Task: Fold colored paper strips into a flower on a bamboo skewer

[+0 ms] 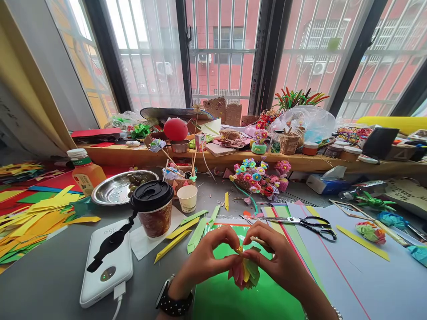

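A small folded paper flower of pink, yellow and green petals hangs between both my hands, low in the middle of the view. My left hand pinches its top from the left, fingers curled, a black watch on the wrist. My right hand pinches it from the right. Both hands hover over a green paper sheet on the grey table.
Black-handled scissors lie just beyond my right hand. A lidded coffee cup, a white power bank, a small paper cup, a steel bowl and a juice bottle stand at the left. Paper strips and paper flowers lie around.
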A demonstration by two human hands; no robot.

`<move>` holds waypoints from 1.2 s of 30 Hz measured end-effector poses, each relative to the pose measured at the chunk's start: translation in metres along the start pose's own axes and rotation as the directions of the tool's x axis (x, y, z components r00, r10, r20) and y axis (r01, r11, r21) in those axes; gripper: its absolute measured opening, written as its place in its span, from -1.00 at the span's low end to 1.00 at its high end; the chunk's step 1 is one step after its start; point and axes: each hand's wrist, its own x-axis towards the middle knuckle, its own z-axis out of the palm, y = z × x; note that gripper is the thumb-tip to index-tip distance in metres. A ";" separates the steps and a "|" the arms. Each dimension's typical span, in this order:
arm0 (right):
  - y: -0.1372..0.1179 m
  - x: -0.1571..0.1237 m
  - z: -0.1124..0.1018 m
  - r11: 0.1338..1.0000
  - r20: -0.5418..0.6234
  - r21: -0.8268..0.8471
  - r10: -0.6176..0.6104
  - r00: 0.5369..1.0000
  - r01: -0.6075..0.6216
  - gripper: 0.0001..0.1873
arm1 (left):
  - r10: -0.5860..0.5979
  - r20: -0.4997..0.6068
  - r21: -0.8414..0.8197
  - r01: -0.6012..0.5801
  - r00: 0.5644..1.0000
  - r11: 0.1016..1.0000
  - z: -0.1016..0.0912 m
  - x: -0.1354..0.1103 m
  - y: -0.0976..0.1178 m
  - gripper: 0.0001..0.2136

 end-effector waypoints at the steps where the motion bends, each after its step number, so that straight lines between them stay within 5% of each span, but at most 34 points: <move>1: 0.000 0.000 0.000 1.000 0.003 0.005 0.002 1.000 -0.002 -0.91 | 0.003 -0.001 0.001 -0.003 1.000 1.000 0.000 0.000 0.000 -0.86; 15: 0.001 -0.003 -0.006 0.996 0.179 0.092 0.005 0.984 -0.022 -0.92 | -0.062 0.051 -0.031 0.064 0.997 0.997 0.004 0.002 0.010 -0.86; 25: -0.002 -0.004 -0.004 0.974 0.166 0.177 0.115 0.979 -0.144 -0.75 | -0.060 0.045 -0.231 0.069 0.997 0.970 0.002 0.000 0.007 -0.88; 36: -0.007 -0.004 -0.009 0.958 0.221 0.211 0.146 0.964 -0.193 -0.80 | -0.127 0.054 -0.231 0.136 0.990 0.963 0.001 -0.001 0.008 -0.86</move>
